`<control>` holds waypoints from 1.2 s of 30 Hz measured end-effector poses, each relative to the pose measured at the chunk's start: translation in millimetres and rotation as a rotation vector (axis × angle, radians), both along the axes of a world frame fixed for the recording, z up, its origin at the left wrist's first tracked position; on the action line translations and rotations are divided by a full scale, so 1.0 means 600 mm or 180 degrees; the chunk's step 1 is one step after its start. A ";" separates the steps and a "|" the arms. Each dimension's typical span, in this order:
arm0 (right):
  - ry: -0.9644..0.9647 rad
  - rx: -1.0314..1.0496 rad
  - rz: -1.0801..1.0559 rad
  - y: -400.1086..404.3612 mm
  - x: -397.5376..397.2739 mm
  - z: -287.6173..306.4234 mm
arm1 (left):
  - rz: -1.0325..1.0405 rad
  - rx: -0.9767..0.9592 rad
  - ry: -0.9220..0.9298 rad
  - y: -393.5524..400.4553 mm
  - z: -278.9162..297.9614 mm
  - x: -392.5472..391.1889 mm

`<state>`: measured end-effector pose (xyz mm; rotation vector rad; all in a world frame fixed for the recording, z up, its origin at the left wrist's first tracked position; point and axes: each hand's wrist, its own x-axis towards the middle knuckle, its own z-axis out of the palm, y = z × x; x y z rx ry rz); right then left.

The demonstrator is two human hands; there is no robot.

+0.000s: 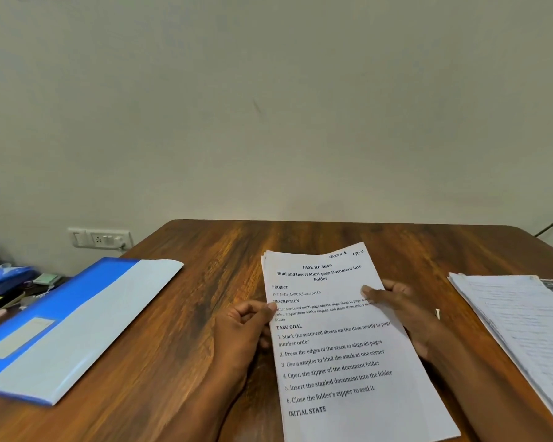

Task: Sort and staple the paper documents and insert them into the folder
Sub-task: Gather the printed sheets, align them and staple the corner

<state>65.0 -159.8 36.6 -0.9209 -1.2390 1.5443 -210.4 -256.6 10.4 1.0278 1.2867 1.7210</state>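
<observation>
Room: I see a plain pale wall (268,106) with a switch plate (99,238) low on the left.
Bench: A brown wooden bench (205,282) fills the bottom of my view.
Papers in hand: A thin stack of printed pages (339,352) sits in the middle, held up a little off the wood. The top page lists the task steps.
Left hand: My left hand (243,327) pinches the left edge of the stack, thumb on top.
Right hand: My right hand (399,311) grips the right edge, thumb on the page and fingers behind.
Other papers: A second pile of sheets (524,333) lies on the right, well apart from the held stack.
Folder: The blue folder (74,323) lies flat on the left, away from both hands. I cannot tell if its zipper is open.
Stapler: I do not see one.
Step now: I think I am squaring up the pages, so sorting is in hand and stapling is not yet done.
Next move: I judge the edges need a tap on the bench to line up, then one hand must let go to find a stapler.
</observation>
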 end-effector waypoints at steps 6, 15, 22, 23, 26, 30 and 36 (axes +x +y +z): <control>0.0115 0.0004 -0.0236 0.016 -0.003 -0.014 | 0.0085 0.0122 0.0574 -0.004 0.001 0.007; -0.0100 0.0094 0.0053 0.004 -0.009 -0.010 | 0.0251 0.0378 0.0064 -0.009 0.011 0.009; -0.0169 0.0183 0.0183 0.002 -0.007 -0.011 | 0.0312 0.0425 0.0032 -0.013 0.020 0.013; -0.0167 0.0184 0.0194 0.002 -0.008 -0.011 | 0.0311 0.0444 0.0041 -0.015 0.022 0.014; -0.0136 0.0168 0.0212 0.001 -0.007 -0.010 | 0.0296 0.0460 0.0139 -0.018 0.022 0.013; -0.0137 0.0166 0.0255 0.003 -0.007 -0.010 | 0.0311 0.0402 0.0243 -0.017 0.022 0.011; -0.0087 0.0299 0.0291 0.008 -0.008 -0.017 | 0.0140 0.0382 0.0244 -0.021 0.022 0.013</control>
